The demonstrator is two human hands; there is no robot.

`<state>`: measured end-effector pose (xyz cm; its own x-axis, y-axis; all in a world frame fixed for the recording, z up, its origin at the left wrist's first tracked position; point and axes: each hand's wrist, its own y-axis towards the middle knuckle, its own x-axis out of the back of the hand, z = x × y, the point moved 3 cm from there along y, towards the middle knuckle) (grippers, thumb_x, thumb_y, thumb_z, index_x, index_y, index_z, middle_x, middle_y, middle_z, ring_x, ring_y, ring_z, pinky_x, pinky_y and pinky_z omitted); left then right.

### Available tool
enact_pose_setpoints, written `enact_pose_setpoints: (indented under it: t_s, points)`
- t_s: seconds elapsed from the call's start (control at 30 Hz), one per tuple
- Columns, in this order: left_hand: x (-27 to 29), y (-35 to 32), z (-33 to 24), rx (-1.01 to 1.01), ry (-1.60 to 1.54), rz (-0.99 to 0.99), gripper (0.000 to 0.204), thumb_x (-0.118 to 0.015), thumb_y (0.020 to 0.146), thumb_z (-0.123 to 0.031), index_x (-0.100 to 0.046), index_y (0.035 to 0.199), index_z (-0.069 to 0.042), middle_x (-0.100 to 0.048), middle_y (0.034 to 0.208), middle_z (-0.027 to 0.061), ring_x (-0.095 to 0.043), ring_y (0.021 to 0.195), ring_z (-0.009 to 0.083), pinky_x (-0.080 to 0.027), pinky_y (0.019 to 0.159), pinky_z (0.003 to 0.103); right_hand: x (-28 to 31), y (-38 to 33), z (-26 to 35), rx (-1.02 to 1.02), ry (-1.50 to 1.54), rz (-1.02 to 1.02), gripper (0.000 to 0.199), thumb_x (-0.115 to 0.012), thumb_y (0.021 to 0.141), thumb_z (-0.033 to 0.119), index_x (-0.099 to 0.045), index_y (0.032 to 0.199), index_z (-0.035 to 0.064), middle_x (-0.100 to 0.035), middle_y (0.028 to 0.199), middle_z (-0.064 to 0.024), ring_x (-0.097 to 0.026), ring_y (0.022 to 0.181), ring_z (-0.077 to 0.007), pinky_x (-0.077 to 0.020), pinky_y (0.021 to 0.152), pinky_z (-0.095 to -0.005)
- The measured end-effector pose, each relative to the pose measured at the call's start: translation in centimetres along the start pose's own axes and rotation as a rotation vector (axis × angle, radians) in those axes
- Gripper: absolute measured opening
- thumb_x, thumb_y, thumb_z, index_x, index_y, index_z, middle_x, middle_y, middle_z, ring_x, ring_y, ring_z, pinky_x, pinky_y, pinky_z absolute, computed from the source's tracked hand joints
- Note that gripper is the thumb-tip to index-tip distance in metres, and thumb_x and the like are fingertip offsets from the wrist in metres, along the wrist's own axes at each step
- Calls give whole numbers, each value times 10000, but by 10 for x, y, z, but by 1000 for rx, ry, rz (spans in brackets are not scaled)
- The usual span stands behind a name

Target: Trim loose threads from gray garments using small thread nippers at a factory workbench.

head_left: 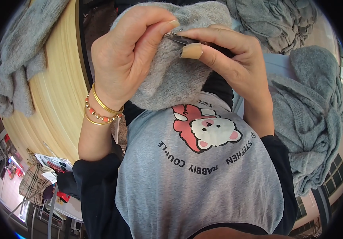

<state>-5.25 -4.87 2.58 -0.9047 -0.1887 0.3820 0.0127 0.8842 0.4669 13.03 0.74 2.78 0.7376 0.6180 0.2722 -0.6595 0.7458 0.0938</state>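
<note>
A fuzzy grey knitted piece hangs over my lap, held up at its top by my hands. The thumb and fingers of my left hand are closed in a pinch on its edge. In my right hand is a small dark metal tool with a pointed tip, apparently thread snips, mostly hidden by the fingers. Its tip meets the knit beside my left thumb, where small shiny bits show. A tan tape wrap covers my right thumb's tip.
At the left stands a light wooden table with grey knitwear heaped on it. More grey knits lie piled on the right, and another heap is at the far right. A plaid cloth hangs at the lower left.
</note>
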Motion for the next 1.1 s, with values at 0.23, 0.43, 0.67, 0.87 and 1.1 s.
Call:
enact_pose_setpoints:
  t_s: [0.23, 0.43, 0.67, 0.87, 1.1]
  points:
    - [-19, 20, -7, 74, -80, -50, 116, -582, 902, 18, -622, 1009, 0, -647, 851, 48, -612, 724, 86, -468, 621, 195, 25, -1, 1, 31, -157, 14, 235, -684, 839, 129, -708, 1060, 53, -639, 773, -11, -526, 675, -66, -409, 602, -206]
    - [-52, 57, -3, 208, 309, 113, 271, -699, 837, -188, -596, 1039, -39, -635, 967, 97, -627, 858, 257, -489, 748, 310, 80, -33, -20, -178, 252, -149, 253, -631, 846, 31, -681, 1093, 8, -670, 904, -5, -533, 720, -57, -420, 636, -189]
    - [-172, 84, -25, -245, 496, 603, 458, -741, 738, -356, -618, 1041, -35, -610, 1079, 128, -533, 1116, 313, -383, 950, 453, 155, -87, -61, -311, 588, -531, 368, -535, 957, 231, -582, 1230, -12, -513, 751, 57, -308, 531, 17, -232, 445, -144]
    - [-268, 78, -11, -151, 1111, 968, 260, -701, 765, -250, -686, 996, -133, -659, 1043, 48, -599, 1080, 191, -469, 841, 353, 177, -112, -63, -343, 552, -604, 396, -514, 978, 257, -555, 1247, -30, -419, 714, 65, -303, 527, 11, -223, 440, -146]
    - [-216, 120, -92, -136, 859, 1192, 173, -616, 816, -169, -734, 939, -141, -712, 990, 59, -681, 946, 210, -525, 732, 332, 184, -140, -36, -476, 494, -741, 407, -521, 981, 255, -528, 1267, -33, -414, 703, 72, -302, 506, 20, -216, 420, -140]
